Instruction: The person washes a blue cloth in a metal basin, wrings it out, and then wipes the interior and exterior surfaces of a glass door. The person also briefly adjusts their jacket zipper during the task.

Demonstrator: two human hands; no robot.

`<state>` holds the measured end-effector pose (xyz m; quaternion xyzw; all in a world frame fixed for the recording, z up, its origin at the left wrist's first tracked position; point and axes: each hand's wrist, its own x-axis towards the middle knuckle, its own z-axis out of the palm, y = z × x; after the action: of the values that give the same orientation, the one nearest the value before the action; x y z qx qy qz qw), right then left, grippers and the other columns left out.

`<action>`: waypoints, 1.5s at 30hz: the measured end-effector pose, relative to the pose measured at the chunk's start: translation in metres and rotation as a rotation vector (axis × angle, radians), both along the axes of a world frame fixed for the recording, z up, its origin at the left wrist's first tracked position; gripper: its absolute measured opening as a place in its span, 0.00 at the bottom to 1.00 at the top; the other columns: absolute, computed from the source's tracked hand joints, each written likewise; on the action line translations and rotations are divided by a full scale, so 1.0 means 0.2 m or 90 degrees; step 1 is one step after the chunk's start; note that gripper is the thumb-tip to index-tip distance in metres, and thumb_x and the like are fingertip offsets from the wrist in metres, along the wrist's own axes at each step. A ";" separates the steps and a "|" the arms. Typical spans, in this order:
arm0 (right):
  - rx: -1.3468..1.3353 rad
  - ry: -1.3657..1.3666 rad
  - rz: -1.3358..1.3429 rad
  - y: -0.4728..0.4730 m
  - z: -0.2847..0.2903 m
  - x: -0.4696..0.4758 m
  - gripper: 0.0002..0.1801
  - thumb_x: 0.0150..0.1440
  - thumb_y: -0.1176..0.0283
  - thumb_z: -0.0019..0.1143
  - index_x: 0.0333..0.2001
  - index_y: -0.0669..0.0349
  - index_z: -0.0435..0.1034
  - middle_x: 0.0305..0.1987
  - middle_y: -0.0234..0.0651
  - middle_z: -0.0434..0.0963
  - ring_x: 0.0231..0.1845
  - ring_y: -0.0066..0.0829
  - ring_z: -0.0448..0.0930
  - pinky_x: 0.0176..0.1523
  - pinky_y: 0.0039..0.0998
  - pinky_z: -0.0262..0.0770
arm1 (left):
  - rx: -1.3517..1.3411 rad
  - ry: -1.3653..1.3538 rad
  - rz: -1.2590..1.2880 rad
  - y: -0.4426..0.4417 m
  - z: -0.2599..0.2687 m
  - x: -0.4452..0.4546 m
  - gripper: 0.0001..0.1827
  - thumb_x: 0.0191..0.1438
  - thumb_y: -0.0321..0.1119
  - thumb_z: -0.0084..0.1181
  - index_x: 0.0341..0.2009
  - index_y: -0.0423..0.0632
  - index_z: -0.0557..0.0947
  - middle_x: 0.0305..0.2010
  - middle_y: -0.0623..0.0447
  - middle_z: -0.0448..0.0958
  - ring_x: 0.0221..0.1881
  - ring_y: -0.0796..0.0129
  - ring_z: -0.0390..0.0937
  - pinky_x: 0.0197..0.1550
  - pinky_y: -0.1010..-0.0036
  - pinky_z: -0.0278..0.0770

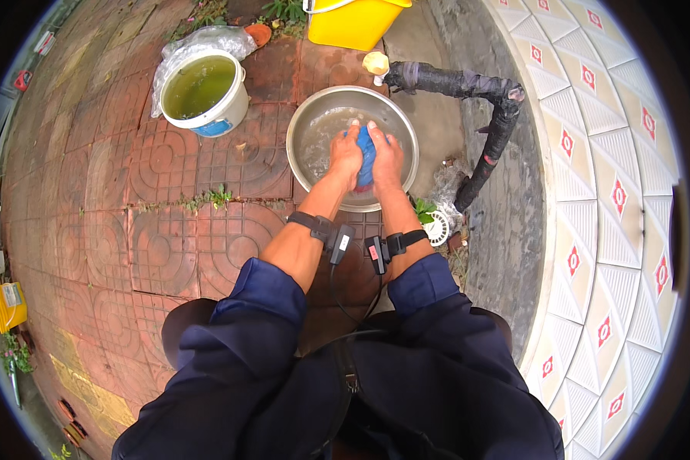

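Both hands are together over a round metal basin (409, 167) of cloudy, sudsy water (316, 138). Between them a wet, bunched blue cloth (366, 152) is squeezed, with a reddish patch at its lower end. My left hand (345, 154) presses on it from the left. From the right, my right hand (387, 155) grips the same cloth. Both thumbs lie along the top, pointing away from me. The undersides of the hands and the lower part of the cloth are hidden.
Left of the basin stands a white bucket (238, 106) of greenish water, against clear plastic sheeting (230, 39). A yellow bucket (345, 23) is at the back. On the right, a black-wrapped pipe with a tap (497, 115) rises near a white drain cover (437, 229) and a tiled wall (598, 230).
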<state>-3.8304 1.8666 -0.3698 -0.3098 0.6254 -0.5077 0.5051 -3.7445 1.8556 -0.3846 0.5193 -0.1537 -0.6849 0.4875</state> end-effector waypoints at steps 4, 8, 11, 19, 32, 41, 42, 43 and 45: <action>-0.020 -0.065 -0.022 0.04 0.03 0.03 0.26 0.56 0.55 0.72 0.48 0.66 0.78 0.44 0.37 0.82 0.42 0.27 0.80 0.49 0.31 0.77 | 0.058 0.034 -0.085 -0.01 -0.01 0.05 0.44 0.68 0.68 0.40 0.65 0.35 0.71 0.56 0.39 0.77 0.51 0.55 0.79 0.51 0.58 0.79; 0.056 -0.143 0.063 0.04 0.05 0.00 0.21 0.55 0.60 0.71 0.45 0.64 0.77 0.44 0.35 0.82 0.41 0.26 0.81 0.47 0.30 0.78 | 0.099 0.039 -0.154 -0.02 0.03 0.07 0.44 0.67 0.74 0.32 0.63 0.46 0.72 0.55 0.43 0.78 0.50 0.58 0.82 0.50 0.57 0.83; 0.031 -0.107 0.072 0.01 0.06 -0.05 0.16 0.55 0.66 0.68 0.45 0.63 0.77 0.42 0.34 0.82 0.39 0.26 0.81 0.43 0.29 0.79 | 0.084 0.081 -0.176 0.00 0.09 0.08 0.45 0.65 0.76 0.34 0.65 0.49 0.71 0.59 0.44 0.76 0.53 0.58 0.80 0.53 0.56 0.82; 0.029 -0.152 0.033 -0.04 0.03 -0.12 0.15 0.55 0.76 0.59 0.47 0.65 0.77 0.40 0.39 0.82 0.38 0.30 0.83 0.44 0.33 0.84 | -0.018 0.310 -0.356 0.13 0.13 0.19 0.39 0.58 0.58 0.66 0.66 0.49 0.70 0.62 0.47 0.74 0.60 0.56 0.77 0.56 0.48 0.83; 0.048 -0.076 0.265 -0.03 0.07 -0.12 0.14 0.54 0.76 0.71 0.45 0.62 0.79 0.41 0.32 0.83 0.41 0.26 0.82 0.47 0.30 0.81 | -0.014 -0.010 -0.503 0.13 0.13 0.24 0.23 0.53 0.37 0.70 0.52 0.51 0.78 0.41 0.59 0.82 0.35 0.79 0.76 0.22 0.81 0.62; 0.032 0.189 0.286 -0.05 -0.06 -0.11 0.13 0.57 0.68 0.70 0.43 0.64 0.79 0.36 0.31 0.82 0.38 0.25 0.80 0.45 0.31 0.76 | -0.055 -0.237 -0.546 0.14 0.06 0.14 0.22 0.46 0.38 0.73 0.45 0.45 0.82 0.34 0.50 0.82 0.31 0.70 0.77 0.25 0.70 0.71; 0.032 0.232 0.285 -0.06 -0.07 -0.11 0.14 0.57 0.67 0.69 0.43 0.65 0.79 0.35 0.33 0.82 0.37 0.28 0.81 0.45 0.32 0.76 | -0.073 -0.286 -0.529 0.15 0.04 0.12 0.23 0.45 0.39 0.73 0.45 0.43 0.83 0.34 0.47 0.83 0.32 0.65 0.80 0.27 0.66 0.75; 0.038 0.273 0.289 -0.07 -0.08 -0.11 0.14 0.58 0.66 0.68 0.43 0.65 0.79 0.35 0.35 0.83 0.37 0.31 0.81 0.45 0.34 0.76 | -0.123 -0.359 -0.494 0.16 0.03 0.10 0.25 0.45 0.41 0.74 0.45 0.40 0.83 0.37 0.42 0.83 0.36 0.58 0.82 0.32 0.63 0.77; -0.004 0.448 0.297 -0.07 -0.09 -0.10 0.15 0.57 0.63 0.67 0.43 0.64 0.80 0.39 0.45 0.84 0.42 0.44 0.83 0.49 0.39 0.77 | -0.219 -0.525 -0.421 0.19 -0.01 0.05 0.29 0.44 0.45 0.74 0.43 0.34 0.84 0.43 0.33 0.84 0.44 0.43 0.85 0.44 0.55 0.82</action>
<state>-3.8497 1.8516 -0.3883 -0.5993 0.6713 -0.2445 0.3611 -3.7341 1.8930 -0.3867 0.5815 -0.5961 -0.5066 0.2233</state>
